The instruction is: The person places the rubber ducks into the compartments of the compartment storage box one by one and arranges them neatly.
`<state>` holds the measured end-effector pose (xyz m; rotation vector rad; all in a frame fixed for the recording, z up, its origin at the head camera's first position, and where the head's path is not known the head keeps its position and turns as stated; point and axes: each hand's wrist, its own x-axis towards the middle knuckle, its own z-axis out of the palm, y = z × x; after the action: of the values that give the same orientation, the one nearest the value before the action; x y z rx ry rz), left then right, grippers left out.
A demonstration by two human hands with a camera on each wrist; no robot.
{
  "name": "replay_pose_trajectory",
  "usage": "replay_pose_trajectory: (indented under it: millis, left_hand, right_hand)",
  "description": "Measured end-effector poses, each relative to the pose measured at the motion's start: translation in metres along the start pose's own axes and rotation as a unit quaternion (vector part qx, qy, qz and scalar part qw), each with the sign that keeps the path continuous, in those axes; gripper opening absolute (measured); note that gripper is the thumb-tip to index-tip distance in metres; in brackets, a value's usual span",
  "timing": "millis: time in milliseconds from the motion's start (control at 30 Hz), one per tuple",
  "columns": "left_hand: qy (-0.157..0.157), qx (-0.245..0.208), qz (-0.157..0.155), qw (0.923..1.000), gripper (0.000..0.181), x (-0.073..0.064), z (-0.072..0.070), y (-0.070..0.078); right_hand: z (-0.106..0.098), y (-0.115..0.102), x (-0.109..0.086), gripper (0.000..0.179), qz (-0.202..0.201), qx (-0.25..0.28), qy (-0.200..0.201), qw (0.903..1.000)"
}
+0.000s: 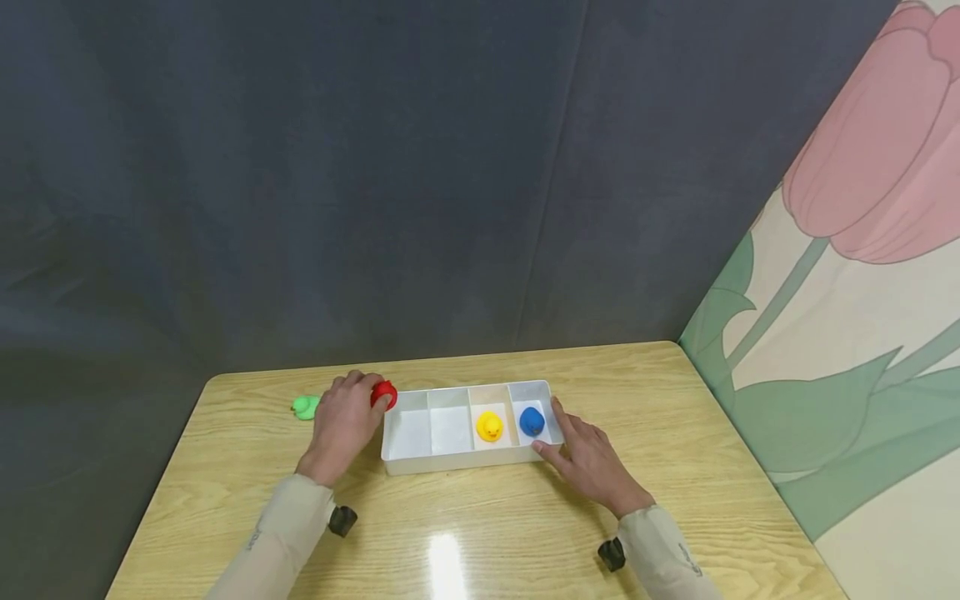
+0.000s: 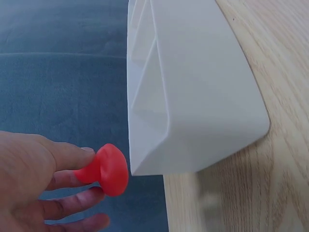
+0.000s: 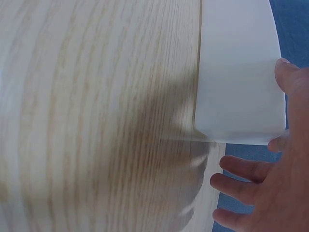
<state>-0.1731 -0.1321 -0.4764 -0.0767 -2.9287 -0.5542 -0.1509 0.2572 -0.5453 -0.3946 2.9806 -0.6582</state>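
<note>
Dark cloth (image 1: 360, 167) hangs beyond a wood-grain worktop (image 1: 450, 517). Just beside the far left corner of a white four-compartment tray (image 1: 465, 461), the left hand (image 1: 345, 425) pinches a red toy duck (image 1: 385, 396); a green duck (image 1: 305, 407) lies farther left. A yellow duck (image 1: 490, 427) and a blue duck (image 1: 532, 422) occupy the two right compartments. The right hand (image 1: 592, 462), fingers spread, touches the tray's right end.

We can read no words or numbers here. We see small dark lettering (image 1: 253, 540) on the left sleeve (image 1: 281, 521) and on the right sleeve (image 1: 654, 542), too small for us to make out.
</note>
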Motion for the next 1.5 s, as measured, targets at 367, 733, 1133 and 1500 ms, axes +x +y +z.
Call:
replay_pose_trajectory:
  millis: [367, 733, 1133, 1500]
  left_hand:
    - [0.002, 0.017, 0.024, 0.9996, 0.034, 0.003, 0.004, 0.014]
    - [-0.013, 0.020, 0.036, 0.9991, 0.034, 0.005, 0.010, 0.031]
    - [-0.039, 0.038, 0.049, 0.9973, 0.038, 0.007, 0.018, 0.044]
    - [-0.040, 0.036, 0.063, 0.9965, 0.038, 0.010, 0.023, 0.054]
  right_hand:
    - [-0.001, -0.001, 0.000, 0.093, 0.002, -0.001, -0.003, 1.0000]
    - [-0.002, -0.001, -0.001, 0.092, 0.006, -0.002, -0.007, 1.0000]
    - [-0.001, -0.002, -0.002, 0.091, 0.008, 0.004, -0.007, 0.9999]
    - [-0.002, -0.003, -0.001, 0.091, 0.004, 0.003, -0.004, 1.0000]
